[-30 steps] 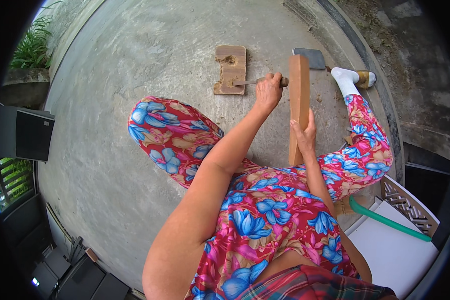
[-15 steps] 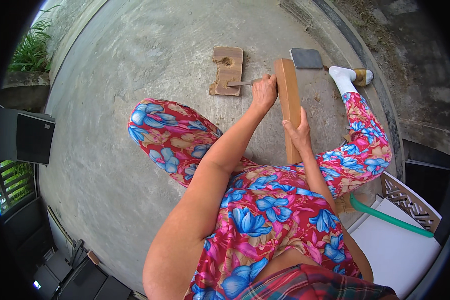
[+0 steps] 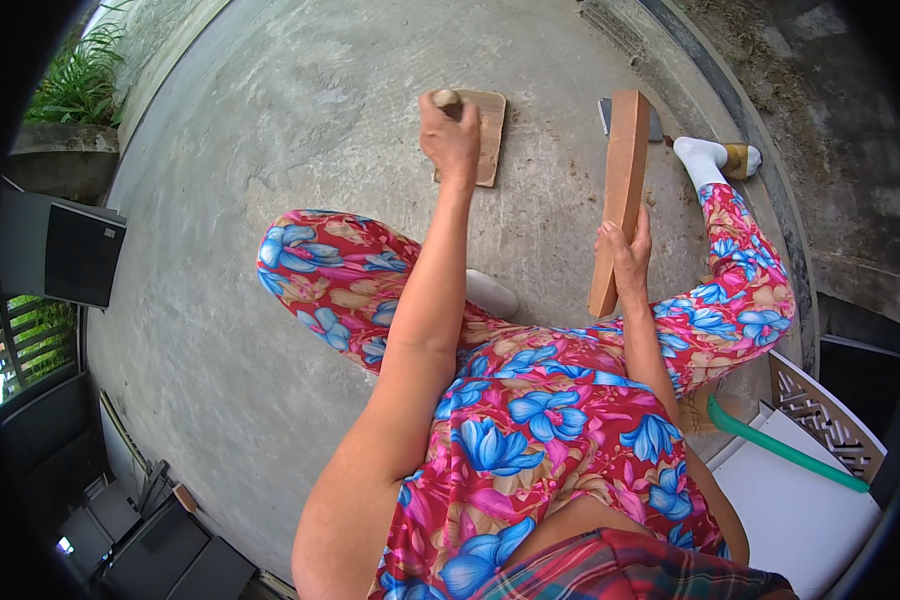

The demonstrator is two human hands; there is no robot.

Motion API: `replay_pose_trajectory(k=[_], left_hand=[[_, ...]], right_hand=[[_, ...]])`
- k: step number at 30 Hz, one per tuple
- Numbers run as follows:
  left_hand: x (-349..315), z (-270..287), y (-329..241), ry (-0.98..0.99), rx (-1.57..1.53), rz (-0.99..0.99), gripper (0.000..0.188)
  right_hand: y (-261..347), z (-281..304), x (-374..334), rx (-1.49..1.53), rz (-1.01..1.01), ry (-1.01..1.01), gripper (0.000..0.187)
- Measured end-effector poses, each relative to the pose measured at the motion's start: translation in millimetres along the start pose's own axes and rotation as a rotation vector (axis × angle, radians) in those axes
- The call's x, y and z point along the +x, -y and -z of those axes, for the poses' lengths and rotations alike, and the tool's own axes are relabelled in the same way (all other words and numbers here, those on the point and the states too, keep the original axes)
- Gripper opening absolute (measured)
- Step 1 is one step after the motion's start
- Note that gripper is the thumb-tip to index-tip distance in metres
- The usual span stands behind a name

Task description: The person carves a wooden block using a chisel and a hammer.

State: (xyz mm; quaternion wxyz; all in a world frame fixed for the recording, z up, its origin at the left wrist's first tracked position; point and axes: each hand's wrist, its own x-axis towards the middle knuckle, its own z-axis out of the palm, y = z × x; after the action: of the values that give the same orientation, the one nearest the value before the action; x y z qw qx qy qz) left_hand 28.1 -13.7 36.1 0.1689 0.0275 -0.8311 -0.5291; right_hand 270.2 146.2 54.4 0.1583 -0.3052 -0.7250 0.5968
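Note:
My left hand (image 3: 450, 145) is closed round a narrow-bladed knife (image 3: 448, 100), whose rounded handle end shows on top. The blade is hidden under the hand. Below it lies a flat brown wooden board (image 3: 492, 135) on the concrete, its left side covered by my fingers and wrist. My right hand (image 3: 627, 250) grips the lower half of a long, squared wooden beam (image 3: 625, 170). The beam leans upward between my legs, its far end overlapping a dark grey flat block (image 3: 655, 125) on the floor.
Around me spreads a concrete floor (image 3: 230, 150). My right foot (image 3: 705, 155), in a white sock, lies near a curb at the far right. A green curved strip (image 3: 785, 440) and a white panel (image 3: 800, 495) are at the near right. Dark cabinets (image 3: 80, 250) stand at left.
My left hand has moved left from beside the beam to over the board, turning the knife so its handle end shows. The beam has shifted right in my right hand.

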Motion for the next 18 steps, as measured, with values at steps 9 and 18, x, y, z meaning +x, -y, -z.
replay_pose_trajectory(k=[9,18], left_hand=[[16.7,42.2,68.7,-0.146,-0.235,0.223,0.024],[3.4,28.1,100.3,-0.055,-0.293,0.258,0.021]], right_hand=[[13.1,-20.6,5.1,0.024,0.126,0.123,0.056],[46.0,-36.6,11.0,0.019,0.038,0.233,0.062]])
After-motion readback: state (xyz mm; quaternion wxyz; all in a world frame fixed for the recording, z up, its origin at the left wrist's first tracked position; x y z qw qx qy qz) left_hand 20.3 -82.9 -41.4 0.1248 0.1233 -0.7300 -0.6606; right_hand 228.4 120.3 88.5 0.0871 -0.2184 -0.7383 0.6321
